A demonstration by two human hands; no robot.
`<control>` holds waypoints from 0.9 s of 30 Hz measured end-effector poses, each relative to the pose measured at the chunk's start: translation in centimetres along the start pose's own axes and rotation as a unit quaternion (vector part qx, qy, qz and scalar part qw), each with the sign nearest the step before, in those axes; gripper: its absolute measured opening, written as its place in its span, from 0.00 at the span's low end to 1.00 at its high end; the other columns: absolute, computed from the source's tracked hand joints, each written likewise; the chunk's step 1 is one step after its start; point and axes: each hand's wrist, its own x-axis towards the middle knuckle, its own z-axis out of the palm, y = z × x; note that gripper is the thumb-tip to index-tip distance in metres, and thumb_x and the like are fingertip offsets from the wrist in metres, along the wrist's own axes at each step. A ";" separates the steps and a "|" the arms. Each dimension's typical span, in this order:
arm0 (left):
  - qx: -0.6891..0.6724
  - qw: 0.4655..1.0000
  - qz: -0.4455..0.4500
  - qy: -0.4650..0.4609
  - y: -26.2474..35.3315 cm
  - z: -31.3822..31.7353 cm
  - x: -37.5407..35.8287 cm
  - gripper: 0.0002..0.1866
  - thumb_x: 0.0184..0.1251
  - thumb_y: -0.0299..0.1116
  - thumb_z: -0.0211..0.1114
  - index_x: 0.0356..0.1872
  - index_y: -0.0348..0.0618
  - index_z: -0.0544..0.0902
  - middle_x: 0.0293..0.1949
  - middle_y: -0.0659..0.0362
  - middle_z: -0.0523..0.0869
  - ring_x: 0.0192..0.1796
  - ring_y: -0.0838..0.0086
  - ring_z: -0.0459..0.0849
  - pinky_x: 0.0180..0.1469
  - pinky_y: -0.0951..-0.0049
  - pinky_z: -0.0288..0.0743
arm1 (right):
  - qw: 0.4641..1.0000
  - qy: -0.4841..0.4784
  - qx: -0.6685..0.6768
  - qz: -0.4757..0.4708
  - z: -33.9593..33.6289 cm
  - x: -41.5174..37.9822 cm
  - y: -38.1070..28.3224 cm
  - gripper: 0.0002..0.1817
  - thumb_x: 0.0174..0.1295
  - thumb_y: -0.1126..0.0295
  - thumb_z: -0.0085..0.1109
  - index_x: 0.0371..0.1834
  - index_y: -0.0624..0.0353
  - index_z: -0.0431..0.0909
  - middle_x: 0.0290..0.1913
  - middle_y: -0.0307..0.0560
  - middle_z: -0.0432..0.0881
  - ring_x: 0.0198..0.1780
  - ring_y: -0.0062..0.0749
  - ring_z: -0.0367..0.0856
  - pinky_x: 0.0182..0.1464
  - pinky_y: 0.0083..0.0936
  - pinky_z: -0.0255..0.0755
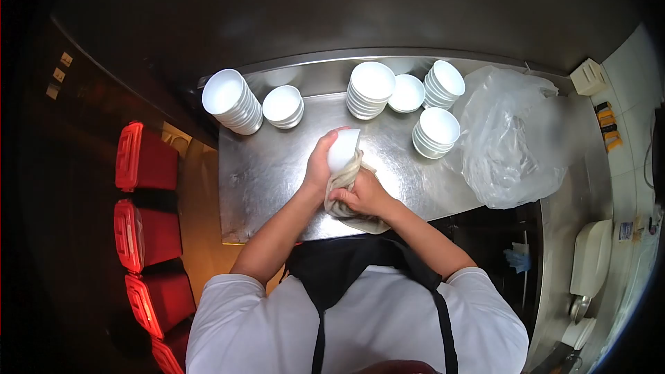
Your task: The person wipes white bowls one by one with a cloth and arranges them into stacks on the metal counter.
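A white bowl (pixel 342 150), tilted on its side, is in my left hand (pixel 320 161), whose fingers wrap round its outer left side. My right hand (pixel 363 192) is closed on a beige cloth (pixel 341 181), which lies against the bowl's right and lower part and hangs down toward the table's front edge. Both hands are above the metal table (pixel 260 180). Behind them stand stacks of white bowls: a tall stack (pixel 225 93) and a shorter one (pixel 282 105) at the left, one (pixel 372 83) in the middle, and several more to its right.
At the table's right lies a large clear plastic bag (pixel 509 138). Red lidded bins (pixel 149 159) line the left side on the floor. A metal wall edge (pixel 312 62) runs behind the stacks. A white box (pixel 588 77) sits at the back right.
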 end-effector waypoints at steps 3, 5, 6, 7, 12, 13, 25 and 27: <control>0.075 0.994 0.072 0.026 -1.2 -1.4 0.6 0.20 0.75 0.41 0.51 0.59 0.39 0.73 0.50 0.55 0.79 0.52 0.72 0.78 0.57 0.71 0.73 | 0.998 -0.011 -0.006 0.061 0.0 0.2 0.4 0.20 0.61 0.62 0.67 0.50 0.64 0.78 0.44 0.58 0.84 0.47 0.54 0.84 0.51 0.38 0.76; 0.202 0.963 0.177 -0.016 -1.4 -2.2 0.4 0.20 0.76 0.40 0.51 0.60 0.37 0.73 0.52 0.55 0.79 0.54 0.72 0.78 0.59 0.72 0.71 | 0.986 0.041 0.105 0.123 0.1 0.5 -0.4 0.20 0.60 0.60 0.68 0.48 0.64 0.79 0.41 0.57 0.85 0.44 0.53 0.85 0.48 0.37 0.77; 0.240 0.944 0.223 -0.036 -1.5 -2.1 0.1 0.20 0.76 0.40 0.51 0.60 0.37 0.73 0.53 0.54 0.79 0.54 0.72 0.78 0.60 0.72 0.71 | 0.969 0.096 0.183 0.138 0.6 0.6 -0.9 0.20 0.60 0.59 0.69 0.47 0.64 0.80 0.40 0.57 0.85 0.43 0.53 0.85 0.46 0.36 0.78; 0.275 0.921 0.270 -0.056 -1.5 -2.0 0.1 0.20 0.76 0.40 0.51 0.60 0.37 0.73 0.53 0.54 0.79 0.55 0.72 0.78 0.60 0.72 0.70 | 0.942 0.150 0.259 0.151 1.0 0.7 -1.1 0.21 0.59 0.59 0.70 0.46 0.64 0.80 0.38 0.57 0.86 0.41 0.53 0.86 0.45 0.36 0.79; 0.009 0.999 -0.026 -0.026 0.4 -2.9 0.2 0.22 0.77 0.44 0.49 0.63 0.40 0.73 0.54 0.52 0.81 0.54 0.69 0.81 0.62 0.67 0.73 | 0.948 0.062 -0.255 -0.183 1.2 1.1 0.5 0.22 0.50 0.70 0.69 0.50 0.59 0.79 0.45 0.56 0.84 0.44 0.57 0.83 0.53 0.42 0.78; 0.055 0.998 0.020 -0.018 0.2 -2.8 0.3 0.22 0.77 0.43 0.49 0.63 0.40 0.72 0.52 0.53 0.81 0.53 0.70 0.81 0.60 0.69 0.73 | 0.975 0.050 -0.193 -0.099 1.2 0.9 0.5 0.23 0.50 0.69 0.70 0.51 0.61 0.78 0.44 0.57 0.84 0.44 0.56 0.84 0.52 0.41 0.78; 0.039 0.999 -0.008 -0.007 0.4 -2.8 -0.3 0.27 0.76 0.49 0.50 0.67 0.42 0.70 0.54 0.50 0.81 0.57 0.65 0.80 0.63 0.65 0.73 | 0.992 0.000 -0.124 0.016 0.8 0.3 0.1 0.18 0.52 0.72 0.63 0.48 0.65 0.79 0.44 0.58 0.84 0.47 0.53 0.84 0.52 0.38 0.76; 0.163 0.977 0.138 0.018 -0.4 -2.1 -0.9 0.27 0.76 0.50 0.50 0.68 0.44 0.69 0.56 0.51 0.80 0.58 0.65 0.80 0.63 0.65 0.73 | 0.991 0.066 0.050 0.103 1.0 0.2 -1.4 0.16 0.53 0.72 0.62 0.46 0.64 0.80 0.41 0.58 0.85 0.44 0.52 0.85 0.50 0.37 0.77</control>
